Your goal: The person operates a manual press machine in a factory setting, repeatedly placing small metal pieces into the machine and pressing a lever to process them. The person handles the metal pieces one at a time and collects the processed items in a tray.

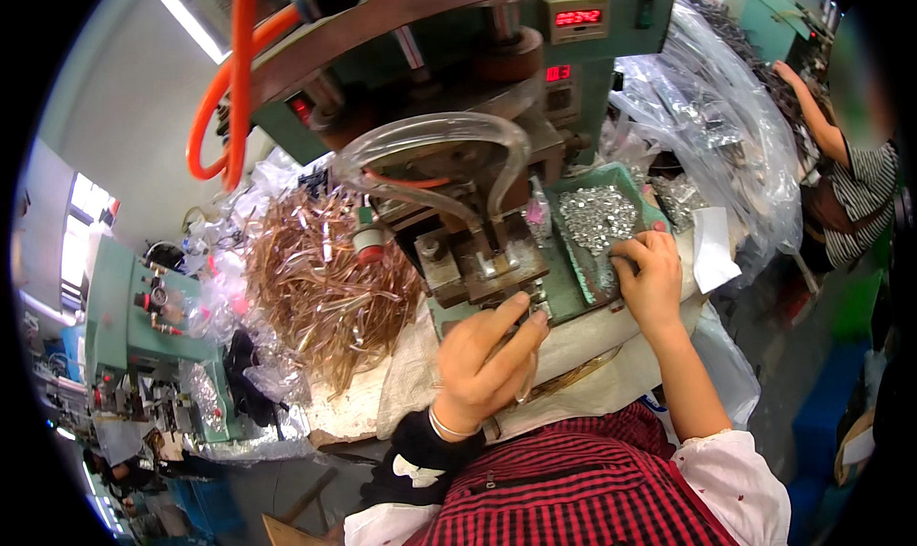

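Note:
My left hand point(481, 367) is at the front of the bench press, its thumb and fingertips pinched just below the metal die block point(494, 263). A clear plastic strip point(529, 382) is in this hand and loops down beneath the fingers. My right hand point(653, 277) is over the right edge of a green tray point(582, 288), with thumb and forefinger close together at its front part. Whether a small piece is between them is too fine to tell. Small shiny metal pieces point(600, 216) are heaped in the tray.
Left of the press lies a big pile of brownish clear strips point(329, 281), beside a red button point(370, 246). A curved transparent tube point(437, 125) arches over the die. Clear plastic bags point(723, 130) and a white paper piece point(713, 248) lie right. Another person's arm point(820, 120) is far right.

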`<state>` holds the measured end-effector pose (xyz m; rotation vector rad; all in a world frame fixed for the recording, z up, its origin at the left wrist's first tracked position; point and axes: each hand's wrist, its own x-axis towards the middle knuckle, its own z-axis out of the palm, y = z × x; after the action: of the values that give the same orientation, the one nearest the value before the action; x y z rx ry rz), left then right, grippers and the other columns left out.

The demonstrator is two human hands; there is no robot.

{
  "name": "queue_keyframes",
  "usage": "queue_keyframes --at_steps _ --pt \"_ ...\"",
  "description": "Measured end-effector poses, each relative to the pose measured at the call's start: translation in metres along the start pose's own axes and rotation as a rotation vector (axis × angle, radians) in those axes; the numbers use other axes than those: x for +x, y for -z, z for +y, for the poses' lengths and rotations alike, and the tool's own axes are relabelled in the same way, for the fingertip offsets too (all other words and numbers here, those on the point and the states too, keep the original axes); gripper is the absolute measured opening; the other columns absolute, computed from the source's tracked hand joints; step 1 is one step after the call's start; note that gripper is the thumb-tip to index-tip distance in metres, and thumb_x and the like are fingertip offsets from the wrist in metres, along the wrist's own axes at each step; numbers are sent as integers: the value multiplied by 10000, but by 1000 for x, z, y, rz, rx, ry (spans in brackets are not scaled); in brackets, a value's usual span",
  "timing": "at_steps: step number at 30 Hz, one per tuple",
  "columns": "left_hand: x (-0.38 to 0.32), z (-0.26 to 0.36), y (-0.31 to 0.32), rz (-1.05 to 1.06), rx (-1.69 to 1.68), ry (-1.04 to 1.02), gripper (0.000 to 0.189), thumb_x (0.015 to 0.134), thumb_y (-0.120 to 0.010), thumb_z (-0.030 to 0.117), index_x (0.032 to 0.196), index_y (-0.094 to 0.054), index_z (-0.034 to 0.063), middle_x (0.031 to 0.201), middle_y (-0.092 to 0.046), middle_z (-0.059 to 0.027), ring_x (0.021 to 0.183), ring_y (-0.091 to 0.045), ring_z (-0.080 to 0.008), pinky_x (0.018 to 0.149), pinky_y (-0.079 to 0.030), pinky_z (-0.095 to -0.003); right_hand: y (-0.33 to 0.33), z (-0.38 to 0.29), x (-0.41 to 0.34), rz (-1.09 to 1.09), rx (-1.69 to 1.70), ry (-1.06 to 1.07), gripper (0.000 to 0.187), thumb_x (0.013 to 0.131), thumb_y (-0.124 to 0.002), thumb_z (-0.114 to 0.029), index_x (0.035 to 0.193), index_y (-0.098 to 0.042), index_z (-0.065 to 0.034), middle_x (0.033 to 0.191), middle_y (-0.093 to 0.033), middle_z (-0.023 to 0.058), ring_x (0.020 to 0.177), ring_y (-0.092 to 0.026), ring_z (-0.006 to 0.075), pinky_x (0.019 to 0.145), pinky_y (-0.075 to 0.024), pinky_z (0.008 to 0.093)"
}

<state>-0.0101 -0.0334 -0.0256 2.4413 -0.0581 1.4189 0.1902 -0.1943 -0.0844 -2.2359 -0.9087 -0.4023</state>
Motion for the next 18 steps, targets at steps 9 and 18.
queue_keyframes --at_steps 9,18 --pt "-29 -27 121 358 354 526 245 878 -687 -84 1113 -677 -15 1063 -666 -112 969 -621 -217 841 -502 -321 -15 2 6 84 -3 122 108 835 -692 -6 937 -667 -27 933 -670 119 924 -618 342 838 -485 450" --pt "-47 -122 108 -490 1027 525 107 776 -701 71 880 -716 53 1050 -648 -100 1027 -576 -322 851 -440 -438 -11 -5 11 178 75 83 107 823 -707 17 921 -710 -24 851 -700 120 839 -653 332 775 -511 420"
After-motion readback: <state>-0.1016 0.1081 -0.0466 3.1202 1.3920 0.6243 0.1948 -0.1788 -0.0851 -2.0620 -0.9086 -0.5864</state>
